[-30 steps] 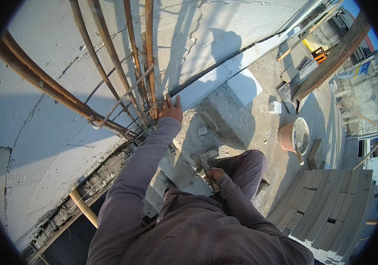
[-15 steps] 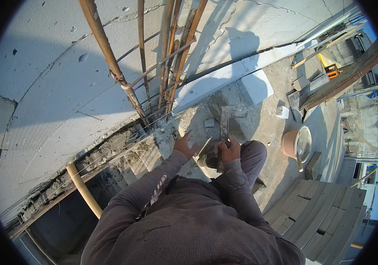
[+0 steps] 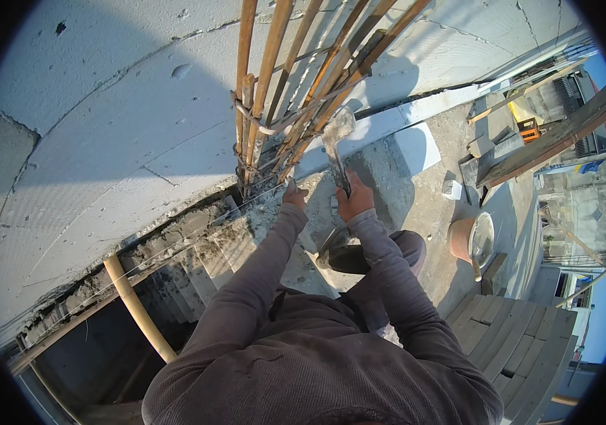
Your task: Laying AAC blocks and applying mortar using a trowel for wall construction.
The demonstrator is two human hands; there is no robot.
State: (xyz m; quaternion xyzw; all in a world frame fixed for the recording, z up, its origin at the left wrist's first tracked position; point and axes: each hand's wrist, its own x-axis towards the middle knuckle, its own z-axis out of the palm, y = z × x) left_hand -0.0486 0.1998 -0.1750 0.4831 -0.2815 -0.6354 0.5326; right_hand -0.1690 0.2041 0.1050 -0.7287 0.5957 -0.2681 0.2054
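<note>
My right hand (image 3: 354,198) grips the handle of a mortar-crusted hammer (image 3: 337,127), whose head is raised beside the lower part of a bundle of rusty rebars (image 3: 281,64) with tied stirrups. My left hand (image 3: 294,197) is curled near the foot of the rebars, at a thin line along the ledge, with a small pale item at its fingertips that I cannot make out. Behind the bars rises a white block wall (image 3: 104,127) with cracks, and a white block strip (image 3: 381,120) runs along its foot to the right. Rough concrete rubble lies below my hands.
A mortar bucket (image 3: 461,241) stands at right, near a stack of grey blocks (image 3: 501,343) at lower right. A long weathered plank (image 3: 551,131) slants at upper right. At lower left a bamboo pole (image 3: 136,304) crosses a dark opening beside the ledge. A small white block (image 3: 451,188) sits on the floor.
My left hand left the white strip, dropped back, then reached forward to the rebar foot. My right hand raised the hammer from near my knee toward the bars. The view has shifted.
</note>
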